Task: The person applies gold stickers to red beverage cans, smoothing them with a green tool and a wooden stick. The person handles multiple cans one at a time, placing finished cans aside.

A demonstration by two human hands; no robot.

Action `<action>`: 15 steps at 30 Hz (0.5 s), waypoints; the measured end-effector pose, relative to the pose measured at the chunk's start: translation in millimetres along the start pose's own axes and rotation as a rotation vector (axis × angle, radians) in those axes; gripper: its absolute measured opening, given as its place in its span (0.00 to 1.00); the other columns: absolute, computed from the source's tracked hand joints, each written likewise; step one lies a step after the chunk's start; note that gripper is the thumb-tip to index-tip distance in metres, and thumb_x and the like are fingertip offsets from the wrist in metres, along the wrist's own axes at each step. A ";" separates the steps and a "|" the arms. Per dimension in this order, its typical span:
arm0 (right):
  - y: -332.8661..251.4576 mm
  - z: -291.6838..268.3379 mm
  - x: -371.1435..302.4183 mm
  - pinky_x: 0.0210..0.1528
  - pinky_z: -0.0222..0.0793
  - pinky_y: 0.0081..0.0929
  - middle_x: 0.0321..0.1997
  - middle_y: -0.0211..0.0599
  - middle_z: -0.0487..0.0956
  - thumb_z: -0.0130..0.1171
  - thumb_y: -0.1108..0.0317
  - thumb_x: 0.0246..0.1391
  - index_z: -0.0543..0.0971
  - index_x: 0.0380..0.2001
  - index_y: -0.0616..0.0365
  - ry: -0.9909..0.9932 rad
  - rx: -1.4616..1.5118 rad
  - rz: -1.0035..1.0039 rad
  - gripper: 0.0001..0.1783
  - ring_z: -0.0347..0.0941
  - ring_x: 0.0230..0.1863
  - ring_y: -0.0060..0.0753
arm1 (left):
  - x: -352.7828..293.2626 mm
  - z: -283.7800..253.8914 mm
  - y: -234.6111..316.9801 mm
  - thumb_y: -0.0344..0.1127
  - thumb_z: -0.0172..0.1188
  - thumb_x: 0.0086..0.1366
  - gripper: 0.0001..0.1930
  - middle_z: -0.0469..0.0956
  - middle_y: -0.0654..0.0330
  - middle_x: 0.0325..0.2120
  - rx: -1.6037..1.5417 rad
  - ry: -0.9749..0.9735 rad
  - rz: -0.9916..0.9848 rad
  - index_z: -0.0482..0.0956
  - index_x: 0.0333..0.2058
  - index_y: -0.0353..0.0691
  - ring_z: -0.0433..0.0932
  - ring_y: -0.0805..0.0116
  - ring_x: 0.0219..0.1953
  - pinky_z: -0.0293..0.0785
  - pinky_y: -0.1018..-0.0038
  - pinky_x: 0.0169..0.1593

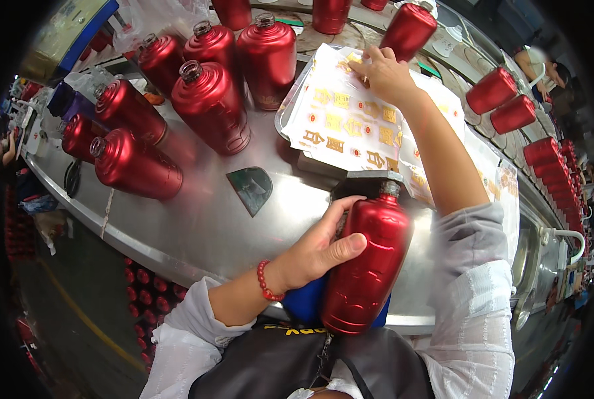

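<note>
Bottles [207,110] (red) stand leftward; plate [251,188] near left hand [315,249].

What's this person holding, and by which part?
The left hand grips a red bottle by its upper body's left side; the right hand is at the white label sheet, its grip unclear.

1. The left hand [327,249] and right hand [387,76] are bare.
2. A bracelet [265,282] of round, glossy red beads circles the left wrist.
3. Both sleeves [473,312] are loose, white and faintly ribbed, with greyish cuffs [471,236] ending around the forearms.
4. A smooth, dark apron-like garment [263,366] covers the torso, bearing bold yellow lettering [303,330].
</note>
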State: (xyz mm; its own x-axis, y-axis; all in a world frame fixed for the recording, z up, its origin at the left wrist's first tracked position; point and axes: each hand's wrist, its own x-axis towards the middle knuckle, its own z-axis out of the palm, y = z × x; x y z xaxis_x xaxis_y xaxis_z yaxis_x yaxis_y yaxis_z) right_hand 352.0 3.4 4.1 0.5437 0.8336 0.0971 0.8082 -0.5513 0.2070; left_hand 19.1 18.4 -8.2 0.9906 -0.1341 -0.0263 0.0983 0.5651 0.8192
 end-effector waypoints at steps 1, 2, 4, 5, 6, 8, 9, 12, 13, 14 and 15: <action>-0.4 1.4 -0.9 0.57 0.70 0.50 0.62 0.29 0.70 0.60 0.58 0.60 0.79 0.57 0.24 0.004 0.031 -0.039 0.22 0.63 0.64 0.41 | 0.2 -0.7 -0.2 0.54 0.59 0.71 0.41 0.63 0.53 0.64 0.011 0.004 0.013 0.50 0.70 0.35 0.63 0.65 0.66 0.59 0.65 0.69; -0.2 2.2 -1.3 0.57 0.70 0.49 0.62 0.29 0.70 0.60 0.58 0.60 0.80 0.57 0.25 0.007 0.063 -0.079 0.21 0.63 0.64 0.42 | 0.4 -0.7 0.8 0.53 0.59 0.71 0.40 0.63 0.54 0.63 0.022 0.009 0.026 0.50 0.69 0.34 0.63 0.66 0.65 0.59 0.66 0.68; 10.9 -1.3 -2.2 0.59 0.71 0.48 0.62 0.31 0.72 0.58 0.58 0.62 0.82 0.54 0.28 -0.003 0.191 -0.148 0.17 0.64 0.65 0.45 | 0.7 -0.6 -0.3 0.51 0.59 0.72 0.40 0.64 0.54 0.62 0.012 0.008 0.036 0.51 0.69 0.33 0.63 0.68 0.64 0.60 0.68 0.67; 19.8 5.4 4.5 0.59 0.71 0.48 0.62 0.32 0.72 0.58 0.57 0.62 0.82 0.54 0.29 0.075 0.216 -0.062 0.17 0.64 0.65 0.45 | 0.8 -0.1 -0.6 0.51 0.59 0.72 0.40 0.64 0.54 0.62 0.010 0.012 0.034 0.51 0.69 0.33 0.63 0.68 0.64 0.60 0.69 0.67; 30.0 15.0 13.0 0.60 0.71 0.48 0.62 0.33 0.72 0.58 0.56 0.62 0.81 0.54 0.29 0.154 0.240 0.031 0.18 0.64 0.65 0.46 | 1.0 1.4 0.1 0.51 0.60 0.72 0.40 0.64 0.54 0.62 0.009 0.013 0.028 0.51 0.69 0.33 0.63 0.68 0.64 0.60 0.69 0.67; 34.3 14.9 28.1 0.61 0.70 0.50 0.62 0.35 0.72 0.59 0.51 0.61 0.81 0.55 0.33 0.173 0.239 0.228 0.19 0.63 0.66 0.48 | 0.8 2.3 1.9 0.51 0.59 0.71 0.41 0.63 0.54 0.63 0.015 0.019 0.011 0.49 0.69 0.34 0.63 0.66 0.65 0.60 0.67 0.67; 33.3 13.5 35.4 0.61 0.70 0.50 0.62 0.36 0.72 0.59 0.48 0.61 0.82 0.54 0.38 0.122 0.205 0.279 0.21 0.63 0.66 0.47 | 0.7 1.7 3.1 0.52 0.59 0.71 0.41 0.63 0.53 0.63 0.023 0.021 -0.002 0.48 0.70 0.34 0.63 0.65 0.65 0.59 0.66 0.68; 31.7 14.7 52.3 0.60 0.71 0.47 0.59 0.37 0.74 0.60 0.46 0.60 0.85 0.48 0.43 -0.046 0.128 0.281 0.20 0.65 0.63 0.46 | -0.1 1.4 4.3 0.52 0.59 0.71 0.42 0.63 0.52 0.64 0.030 0.028 -0.022 0.47 0.71 0.34 0.63 0.64 0.66 0.59 0.65 0.68; 35.4 16.4 56.8 0.59 0.72 0.46 0.58 0.36 0.75 0.60 0.46 0.59 0.86 0.46 0.43 -0.021 0.137 0.250 0.19 0.66 0.62 0.45 | -0.6 1.3 4.4 0.52 0.59 0.71 0.42 0.63 0.52 0.64 0.031 0.029 -0.027 0.47 0.71 0.34 0.63 0.64 0.66 0.59 0.65 0.68; 38.5 19.0 59.2 0.58 0.72 0.45 0.56 0.35 0.76 0.61 0.47 0.58 0.87 0.43 0.44 0.005 0.145 0.220 0.18 0.67 0.61 0.45 | -1.3 1.2 5.1 0.52 0.59 0.71 0.42 0.63 0.52 0.64 0.031 0.032 -0.029 0.47 0.71 0.34 0.63 0.64 0.66 0.59 0.65 0.68; 40.6 23.7 59.1 0.57 0.73 0.44 0.54 0.34 0.77 0.62 0.48 0.58 0.87 0.42 0.45 0.114 0.183 0.192 0.17 0.68 0.60 0.45 | -0.9 1.3 6.7 0.52 0.59 0.71 0.42 0.63 0.52 0.64 0.033 0.029 -0.031 0.47 0.71 0.34 0.63 0.64 0.66 0.59 0.65 0.68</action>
State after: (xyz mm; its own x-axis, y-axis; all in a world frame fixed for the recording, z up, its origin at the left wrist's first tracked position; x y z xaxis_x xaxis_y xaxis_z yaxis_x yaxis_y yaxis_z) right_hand 422.3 29.4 -4.8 0.6701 0.7061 0.2288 0.7260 -0.6877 -0.0040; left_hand 18.7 21.3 -1.9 0.9895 -0.1271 -0.0687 0.1267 0.5339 0.8360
